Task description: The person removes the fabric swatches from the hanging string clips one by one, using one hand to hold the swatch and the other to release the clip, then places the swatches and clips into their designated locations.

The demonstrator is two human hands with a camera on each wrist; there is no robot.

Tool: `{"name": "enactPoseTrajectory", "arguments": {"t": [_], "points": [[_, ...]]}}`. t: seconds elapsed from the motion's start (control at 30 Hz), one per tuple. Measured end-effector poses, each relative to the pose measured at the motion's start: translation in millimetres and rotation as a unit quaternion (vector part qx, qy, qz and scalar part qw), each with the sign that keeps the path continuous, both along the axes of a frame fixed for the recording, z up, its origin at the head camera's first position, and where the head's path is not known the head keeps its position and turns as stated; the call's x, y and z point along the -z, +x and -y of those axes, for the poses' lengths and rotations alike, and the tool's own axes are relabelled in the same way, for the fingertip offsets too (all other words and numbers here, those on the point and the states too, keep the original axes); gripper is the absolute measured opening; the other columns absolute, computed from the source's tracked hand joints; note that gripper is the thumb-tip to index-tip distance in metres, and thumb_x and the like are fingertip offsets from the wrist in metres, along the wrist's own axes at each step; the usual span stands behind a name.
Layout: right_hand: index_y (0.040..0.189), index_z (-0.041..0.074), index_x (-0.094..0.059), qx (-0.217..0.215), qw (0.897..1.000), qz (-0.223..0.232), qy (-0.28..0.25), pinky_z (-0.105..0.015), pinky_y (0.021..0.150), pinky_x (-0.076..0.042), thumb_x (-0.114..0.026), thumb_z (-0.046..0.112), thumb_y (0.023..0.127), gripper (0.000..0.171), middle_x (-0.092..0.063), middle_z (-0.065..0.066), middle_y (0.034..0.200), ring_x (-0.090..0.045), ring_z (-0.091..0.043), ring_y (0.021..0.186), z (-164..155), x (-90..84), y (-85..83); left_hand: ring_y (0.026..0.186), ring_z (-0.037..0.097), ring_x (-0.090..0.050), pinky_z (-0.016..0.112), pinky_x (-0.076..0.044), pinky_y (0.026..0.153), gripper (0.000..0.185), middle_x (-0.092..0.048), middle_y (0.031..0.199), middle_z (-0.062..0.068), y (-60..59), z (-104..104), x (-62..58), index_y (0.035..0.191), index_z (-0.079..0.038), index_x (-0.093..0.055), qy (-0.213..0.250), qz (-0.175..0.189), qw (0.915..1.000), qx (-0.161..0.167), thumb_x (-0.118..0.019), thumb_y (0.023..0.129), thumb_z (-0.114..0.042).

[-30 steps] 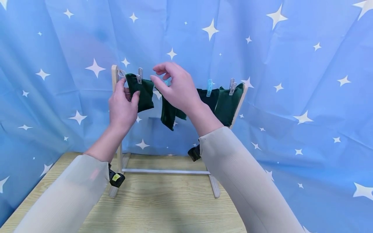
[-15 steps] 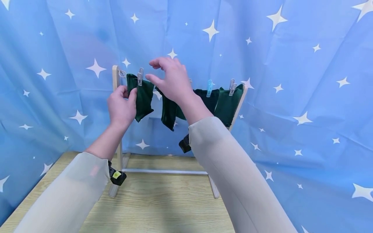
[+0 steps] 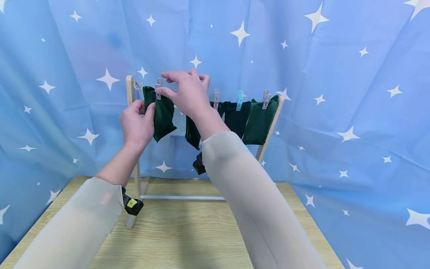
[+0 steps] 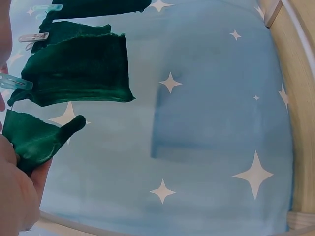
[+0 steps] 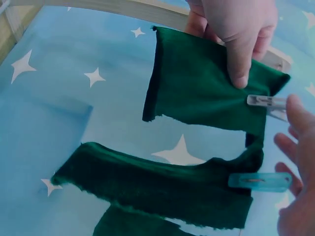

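Observation:
A dark green cloth [image 3: 164, 118] hangs at the left end of the line, held by a greyish clothespin [image 5: 261, 101] on its top edge. My left hand [image 3: 137, 125] pinches the cloth's left side, the thumb lying on its front in the right wrist view. Close to that clothespin is my right hand [image 3: 189, 91], its thumb and fingers spread apart around the upper end. Whether the thumb touches the clothespin, I cannot tell. A second green cloth [image 5: 157, 189] hangs beside it under a teal clothespin [image 5: 261, 181]; my right hand partly hides it in the head view.
More green cloths [image 3: 258, 123] hang to the right, under a blue clothespin [image 3: 239, 101] and greyish ones [image 3: 266, 100]. A wooden frame [image 3: 130, 89] with a white lower bar [image 3: 181, 197] stands on the wooden table [image 3: 161, 231]. Behind is a blue star-patterned curtain [image 3: 352, 93].
My right hand has moved left to the clothespin on the leftmost cloth. My left hand has shifted slightly lower on that cloth, whose lower part now hangs further down.

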State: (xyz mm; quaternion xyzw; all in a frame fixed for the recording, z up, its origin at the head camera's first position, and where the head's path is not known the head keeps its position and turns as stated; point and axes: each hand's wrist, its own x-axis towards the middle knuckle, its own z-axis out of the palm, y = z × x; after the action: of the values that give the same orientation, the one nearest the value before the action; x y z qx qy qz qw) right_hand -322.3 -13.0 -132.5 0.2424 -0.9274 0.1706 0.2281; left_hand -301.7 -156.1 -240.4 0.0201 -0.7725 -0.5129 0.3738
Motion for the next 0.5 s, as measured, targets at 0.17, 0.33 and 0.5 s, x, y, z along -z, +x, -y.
{"name": "enactPoseTrajectory", "arguments": {"t": [0.17,0.33,0.5], "points": [[0.155,0.041,-0.063,-0.016,0.999,0.023,-0.045,-0.048,0.124,-0.019,-0.069,0.059,0.103,0.055,-0.069,0.018,0.15,-0.045,-0.012,0.14,1.7,5.2,-1.1,0.107,0.028,-0.068,0.014,-0.051,0.076,0.043,-0.077,0.115,0.02,0.6,1.5,3.4,0.131,-0.002,-0.075,0.001,-0.005,1.0,0.008,-0.062,0.113,-0.039],[0.148,0.038,-0.069,-0.024,0.993,0.061,-0.103,-0.048,0.124,-0.017,-0.071,0.052,0.105,0.045,-0.072,0.02,0.143,-0.047,-0.011,0.142,2.8,6.9,-2.8,0.102,0.024,-0.066,0.015,-0.053,0.077,0.044,-0.077,0.116,0.02,2.4,2.9,4.3,0.13,-0.002,-0.076,0.007,-0.007,0.9999,0.014,-0.063,0.113,-0.04],[0.142,0.035,-0.073,-0.041,0.983,0.09,-0.157,-0.05,0.125,-0.017,-0.073,0.047,0.105,0.039,-0.077,0.017,0.134,-0.057,-0.008,0.142,1.0,6.5,-4.0,0.103,0.021,-0.067,0.021,-0.06,0.087,0.046,-0.077,0.125,0.016,5.1,3.5,2.8,0.129,-0.001,-0.075,0.022,0.0,0.9995,0.021,-0.063,0.112,-0.043]]}}
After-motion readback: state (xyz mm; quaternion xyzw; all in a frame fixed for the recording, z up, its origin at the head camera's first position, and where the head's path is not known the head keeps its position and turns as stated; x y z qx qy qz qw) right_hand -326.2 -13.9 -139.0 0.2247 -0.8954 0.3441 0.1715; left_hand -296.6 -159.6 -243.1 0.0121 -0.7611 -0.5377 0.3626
